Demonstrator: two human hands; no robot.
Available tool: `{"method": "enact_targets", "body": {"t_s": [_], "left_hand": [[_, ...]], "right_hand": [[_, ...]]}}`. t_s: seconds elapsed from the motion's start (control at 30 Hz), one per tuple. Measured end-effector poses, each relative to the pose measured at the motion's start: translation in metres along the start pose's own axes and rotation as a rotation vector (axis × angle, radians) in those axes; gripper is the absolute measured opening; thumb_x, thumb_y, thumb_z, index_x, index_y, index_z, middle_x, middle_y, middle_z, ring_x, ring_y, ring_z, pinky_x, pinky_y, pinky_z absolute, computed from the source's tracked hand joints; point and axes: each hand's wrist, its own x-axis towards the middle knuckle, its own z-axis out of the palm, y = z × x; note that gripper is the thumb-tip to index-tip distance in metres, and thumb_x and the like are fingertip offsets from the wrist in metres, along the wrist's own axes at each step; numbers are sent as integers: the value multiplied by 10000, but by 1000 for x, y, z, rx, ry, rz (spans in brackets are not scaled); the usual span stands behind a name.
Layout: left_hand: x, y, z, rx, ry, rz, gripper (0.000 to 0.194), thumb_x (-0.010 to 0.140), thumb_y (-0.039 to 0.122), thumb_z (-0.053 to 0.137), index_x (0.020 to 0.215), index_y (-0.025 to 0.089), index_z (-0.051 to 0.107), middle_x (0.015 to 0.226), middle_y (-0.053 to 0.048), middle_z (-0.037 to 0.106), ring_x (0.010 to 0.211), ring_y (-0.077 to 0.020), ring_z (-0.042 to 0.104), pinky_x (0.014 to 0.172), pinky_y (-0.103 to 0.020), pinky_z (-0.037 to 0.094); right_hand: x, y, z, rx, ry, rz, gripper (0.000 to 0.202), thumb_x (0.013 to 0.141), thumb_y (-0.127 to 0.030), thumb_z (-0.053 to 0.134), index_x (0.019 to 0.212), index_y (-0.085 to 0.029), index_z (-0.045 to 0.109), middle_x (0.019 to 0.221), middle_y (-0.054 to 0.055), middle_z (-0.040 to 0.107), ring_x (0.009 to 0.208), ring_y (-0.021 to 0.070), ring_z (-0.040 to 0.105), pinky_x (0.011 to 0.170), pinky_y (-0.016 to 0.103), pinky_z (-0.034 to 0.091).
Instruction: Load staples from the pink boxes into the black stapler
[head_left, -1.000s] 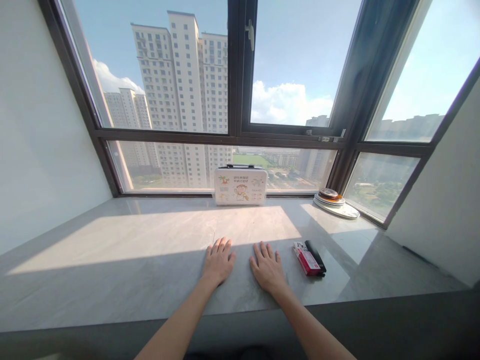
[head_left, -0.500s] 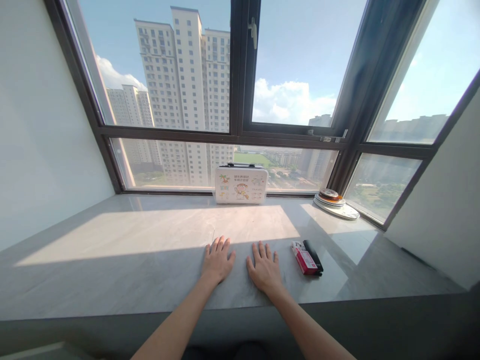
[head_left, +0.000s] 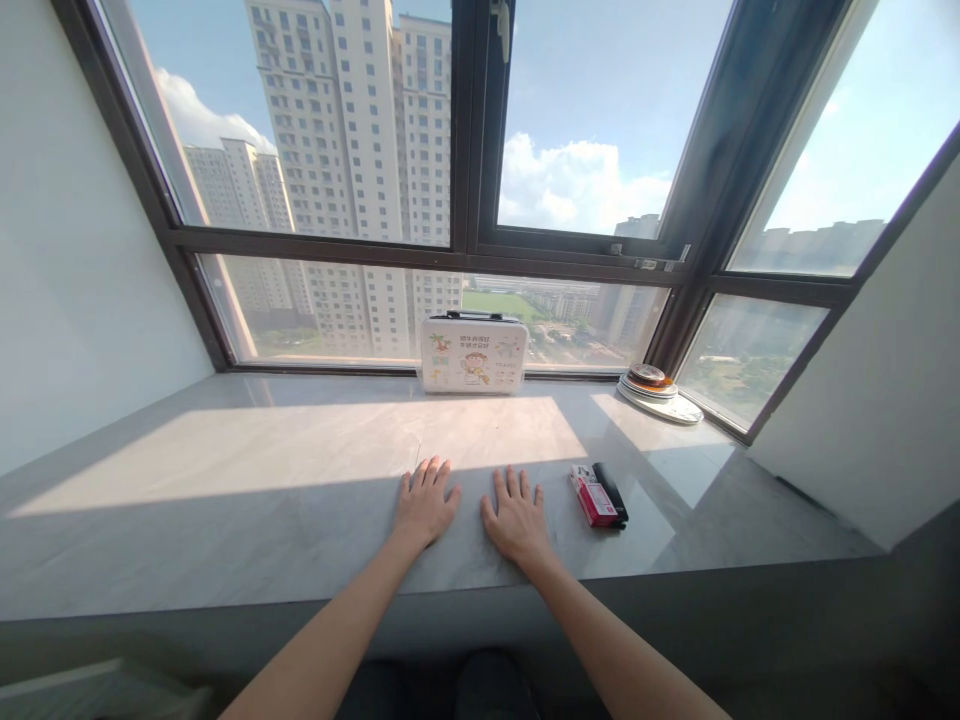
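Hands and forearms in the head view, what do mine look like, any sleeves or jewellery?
Left hand and right hand are bare: no gloves, and no rings show on the fingers. Left forearm and right forearm show no sleeves, watch or bracelet.

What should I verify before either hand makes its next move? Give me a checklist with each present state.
1. Left hand free: ok; palm down on the sill, fingers spread, holding nothing. The left hand is apart from the other.
2. Right hand free: ok; also palm down, holding nothing.
3. Small red-and-white box within easy reach: probably ok; it lies right of that hand, beside a black object.
4. Case upright: ok; handle on top.
5. Case contents: cannot tell; hidden inside.
6. Plates neatly aligned: not ok; the bottom one juts out.
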Motion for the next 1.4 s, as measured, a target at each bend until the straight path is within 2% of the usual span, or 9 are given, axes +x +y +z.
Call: {"method": "enact_targets", "body": {"t_s": [0.3, 0.5, 0.93, 1.1, 1.4], "left_hand": [[-2, -1, 2, 7, 20, 15, 560, 987, 487, 359, 1512, 291, 371, 1613, -52, 324, 1494, -281, 207, 1205, -497, 125], [-2, 0, 1, 4, 27, 8, 559, 981, 482, 372, 1507, 293, 383, 1609, -47, 334, 1488, -277, 227, 1203, -497, 139], [-8, 2, 0, 17, 36, -8, 570, 986, 483, 358, 1523, 288, 361, 1614, -47, 325, 1493, -273, 220, 1204, -490, 132], [-10, 4, -3, 6, 32, -18, 574, 983, 475, 364, 1524, 282, 364, 1617, -53, 320, 1492, -281, 229, 1206, -494, 121], [-24, 5, -6, 3, 28, -26, 599, 977, 498, 367, 1536, 283, 345, 1622, -55, 308, 1501, -284, 211, 1209, -503, 110]], "right_hand": [[1, 1, 2, 9, 4, -3, 698, 985, -556, 294, 1586, -201, 262, 1672, 80, 109, 1528, 326, 4, 1183, 542, -54], [1, 2, 5, -8, 51, -26, 692, 983, -555, 297, 1581, -207, 279, 1664, 92, 156, 1526, 330, 50, 1183, 552, -27], [1, 2, 4, -14, 9, -71, 666, 994, -524, 274, 1590, -228, 250, 1663, 64, 172, 1524, 345, 27, 1171, 578, -21], [0, 2, 3, -9, 34, -82, 662, 989, -526, 282, 1582, -233, 277, 1655, 63, 204, 1519, 359, 61, 1170, 583, 4], [-3, 0, 1, -17, 18, -79, 656, 990, -508, 277, 1583, -228, 277, 1662, 64, 177, 1524, 349, 46, 1174, 568, 4]]}}
